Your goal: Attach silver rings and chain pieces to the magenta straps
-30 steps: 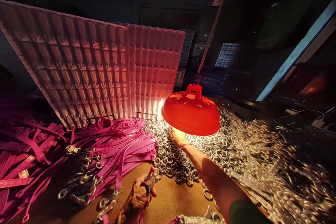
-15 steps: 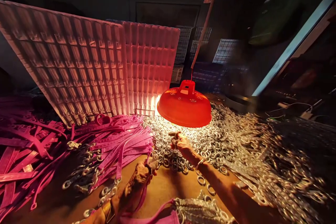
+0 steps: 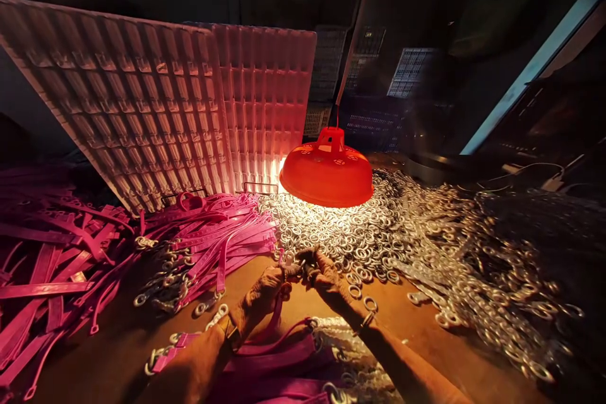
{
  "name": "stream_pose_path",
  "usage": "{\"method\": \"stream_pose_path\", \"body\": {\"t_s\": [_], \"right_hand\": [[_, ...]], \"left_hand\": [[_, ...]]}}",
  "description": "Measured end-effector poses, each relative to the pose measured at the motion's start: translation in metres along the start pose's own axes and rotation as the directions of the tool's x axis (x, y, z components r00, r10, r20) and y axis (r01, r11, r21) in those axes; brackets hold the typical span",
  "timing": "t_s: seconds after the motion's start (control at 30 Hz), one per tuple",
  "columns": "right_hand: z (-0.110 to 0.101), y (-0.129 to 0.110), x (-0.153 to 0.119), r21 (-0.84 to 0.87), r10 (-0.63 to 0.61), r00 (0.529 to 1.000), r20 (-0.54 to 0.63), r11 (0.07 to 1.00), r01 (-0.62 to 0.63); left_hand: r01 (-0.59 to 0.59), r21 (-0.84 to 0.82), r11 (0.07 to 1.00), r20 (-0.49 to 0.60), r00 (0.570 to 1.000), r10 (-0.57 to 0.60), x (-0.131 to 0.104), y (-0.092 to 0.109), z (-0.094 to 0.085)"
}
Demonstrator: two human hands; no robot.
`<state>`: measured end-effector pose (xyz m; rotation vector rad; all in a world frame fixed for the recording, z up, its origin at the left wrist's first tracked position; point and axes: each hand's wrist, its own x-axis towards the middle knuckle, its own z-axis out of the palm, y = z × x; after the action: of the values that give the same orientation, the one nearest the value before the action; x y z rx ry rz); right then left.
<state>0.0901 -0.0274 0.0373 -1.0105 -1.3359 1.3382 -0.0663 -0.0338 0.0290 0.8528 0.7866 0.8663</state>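
At the middle of the head view, my left hand [image 3: 267, 287] is closed on a pink strap [image 3: 276, 319], which hangs below the fist. My right hand [image 3: 324, 273] meets it from the right, fingertips pinched together against the left fingers. What the right fingers hold is too dark and small to make out. Just beyond both hands spreads a heap of metal rings [image 3: 312, 230], lit by a red lamp [image 3: 326, 177]. Several pink straps with rings and pale chains [image 3: 284, 366] lie below my forearms.
Pink straps pile up at left [image 3: 52, 259] and left of centre [image 3: 208, 227]. Linked chains [image 3: 483, 284] cover the right side of the brown table [image 3: 392, 303]. Two ribbed plastic panels [image 3: 156, 107] lean upright behind the straps. Crates [image 3: 411, 72] stand in the dark background.
My right hand has drawn back from the ring heap toward my left hand, and the two now meet. My left hand has risen slightly in view, still holding the strap.
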Motion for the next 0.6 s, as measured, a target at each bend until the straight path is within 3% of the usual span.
{"method": "stream_pose_path", "body": {"t_s": [0.1, 0.27, 0.4, 0.6], "right_hand": [[-0.004, 0.004, -0.003, -0.260, -0.141, 0.987, 0.071, 0.953, 0.155], [-0.011, 0.015, 0.003, -0.451, -0.296, 0.941, 0.164, 0.826, 0.338], [-0.015, 0.023, 0.008, -0.517, -0.292, 0.937, 0.193, 0.781, 0.350], [-0.020, 0.026, 0.005, -0.532, -0.221, 0.961, 0.169, 0.800, 0.278]], "left_hand": [[0.041, 0.026, 0.999, -0.067, 0.997, -0.039, 0.005, -0.003, -0.003], [0.006, 0.103, 0.995, -0.123, 0.992, 0.007, 0.007, -0.001, -0.003], [-0.005, 0.144, 0.990, -0.203, 0.979, 0.034, 0.011, 0.001, -0.003], [0.057, 0.195, 0.979, -0.205, 0.979, -0.016, 0.032, -0.015, -0.019]]}}
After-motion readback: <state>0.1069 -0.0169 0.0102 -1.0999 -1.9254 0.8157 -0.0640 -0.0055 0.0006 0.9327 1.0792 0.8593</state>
